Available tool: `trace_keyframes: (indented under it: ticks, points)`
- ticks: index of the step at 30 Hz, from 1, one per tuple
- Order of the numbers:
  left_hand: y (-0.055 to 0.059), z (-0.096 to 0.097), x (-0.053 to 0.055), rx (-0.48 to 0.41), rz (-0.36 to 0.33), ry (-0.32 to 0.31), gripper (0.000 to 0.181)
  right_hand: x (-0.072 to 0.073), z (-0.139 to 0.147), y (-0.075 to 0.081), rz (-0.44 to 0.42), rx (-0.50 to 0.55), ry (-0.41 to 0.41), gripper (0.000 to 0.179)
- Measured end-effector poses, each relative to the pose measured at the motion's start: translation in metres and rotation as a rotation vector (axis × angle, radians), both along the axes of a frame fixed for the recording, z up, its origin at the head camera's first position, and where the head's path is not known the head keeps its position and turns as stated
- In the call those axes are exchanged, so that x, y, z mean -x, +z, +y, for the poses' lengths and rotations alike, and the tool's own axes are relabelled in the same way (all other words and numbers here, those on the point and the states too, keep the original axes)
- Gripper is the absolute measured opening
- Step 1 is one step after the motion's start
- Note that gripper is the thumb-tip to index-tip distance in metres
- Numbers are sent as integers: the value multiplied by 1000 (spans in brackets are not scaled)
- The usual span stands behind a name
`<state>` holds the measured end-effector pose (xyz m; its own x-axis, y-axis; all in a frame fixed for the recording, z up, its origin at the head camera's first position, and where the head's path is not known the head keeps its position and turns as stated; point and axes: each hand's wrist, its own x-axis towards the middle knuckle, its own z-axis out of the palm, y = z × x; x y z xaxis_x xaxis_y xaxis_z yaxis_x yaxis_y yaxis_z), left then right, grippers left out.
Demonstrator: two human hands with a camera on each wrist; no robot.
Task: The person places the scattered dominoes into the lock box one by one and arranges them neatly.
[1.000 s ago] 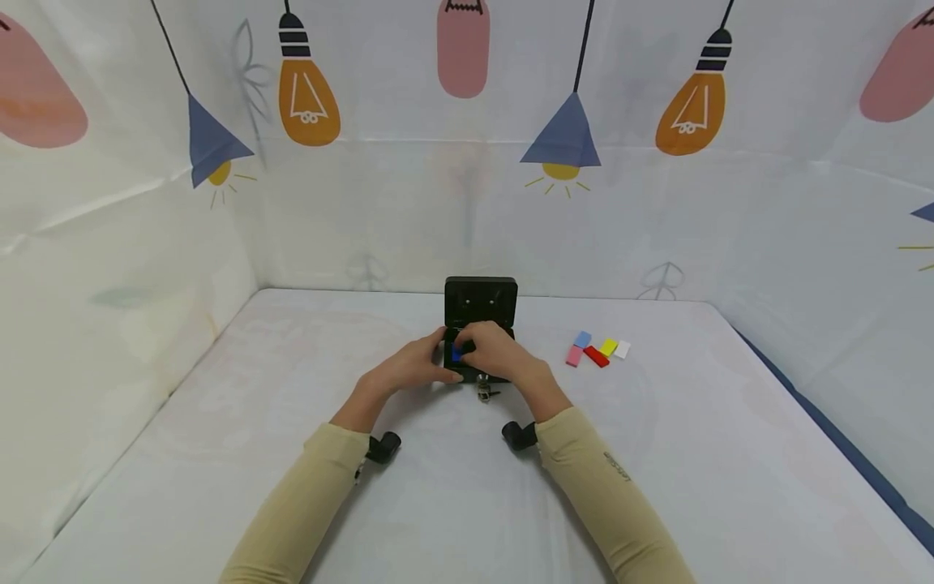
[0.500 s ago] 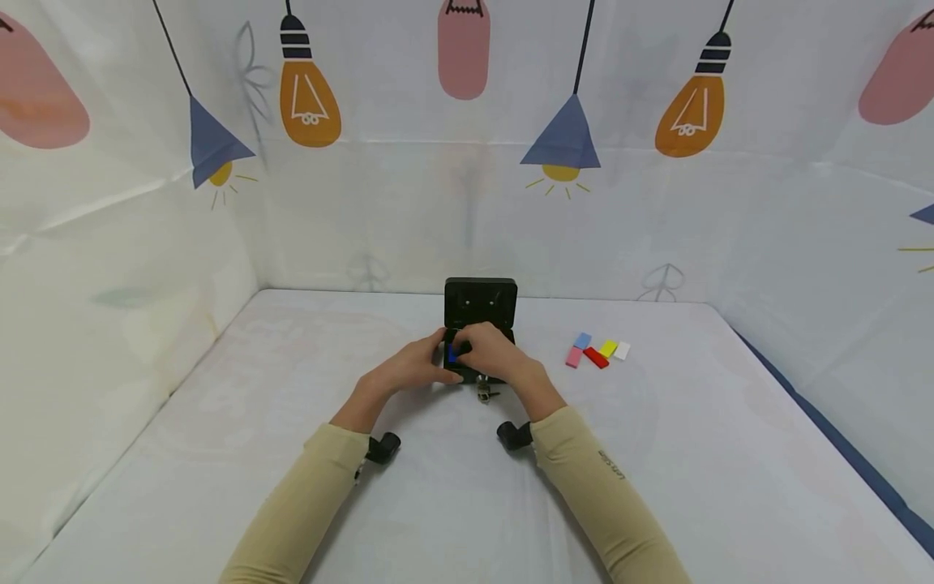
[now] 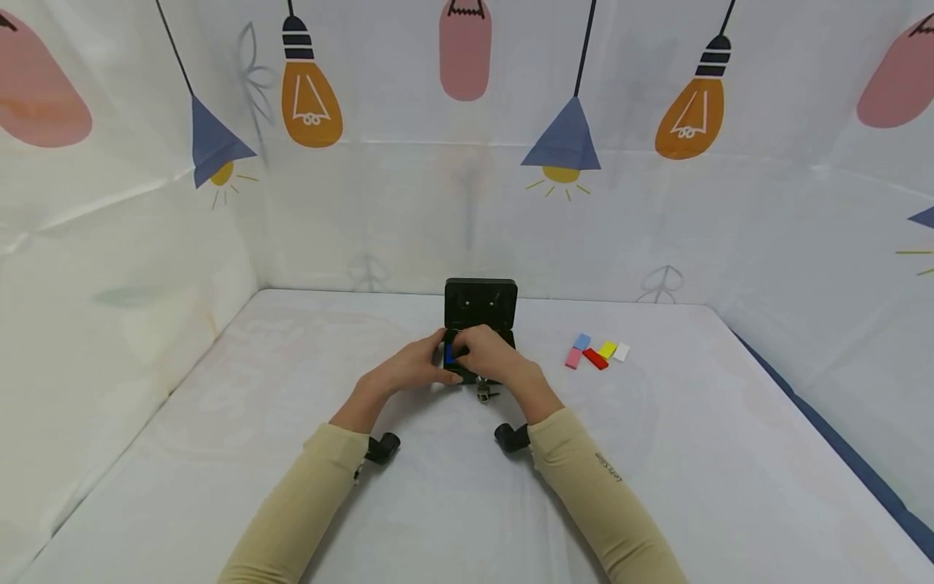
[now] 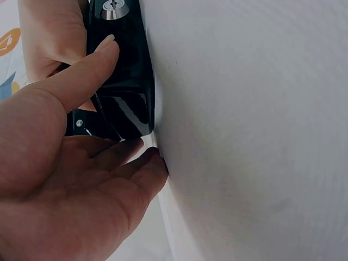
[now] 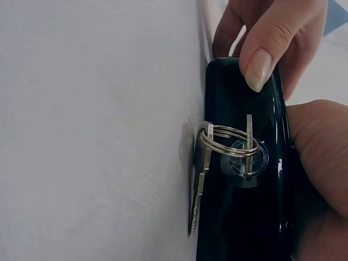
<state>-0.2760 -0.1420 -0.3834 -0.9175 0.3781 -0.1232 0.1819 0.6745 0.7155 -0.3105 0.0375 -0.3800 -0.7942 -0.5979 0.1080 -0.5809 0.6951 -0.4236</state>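
A small black lock box (image 3: 480, 302) stands on the table with its lid raised. My left hand (image 3: 412, 362) grips its left end; in the left wrist view the thumb lies against the front face and the other fingers are at the end corner. My right hand (image 3: 498, 355) reaches into the box with bent fingers, beside a blue piece (image 3: 449, 354). Whether those fingers hold anything is hidden. A key (image 5: 249, 144) sits in the front lock, and a second key (image 5: 199, 179) hangs from its ring (image 5: 228, 149).
To the right of the box lie several small flat pieces: a light blue one (image 3: 581, 341), a pink one (image 3: 573, 358), a red one (image 3: 596, 358), a yellow one (image 3: 608, 349) and a white one (image 3: 621, 352). A patterned cloth wall (image 3: 409, 211) rises behind the white table (image 3: 292, 341).
My right hand and forearm have shifted slightly left, and less of the blue piece shows beside the fingers. The left hand keeps its place on the box.
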Motion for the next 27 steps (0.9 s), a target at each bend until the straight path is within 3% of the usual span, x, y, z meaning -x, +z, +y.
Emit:
trace_keyframes:
  ticks: [14,27]
  points:
    - [-1,1,1,0,-8,3,101,1,9,2,0,15,24,25]
    - [-2,2,4,32,-19,35,103,3,30,13,7,52,5,31]
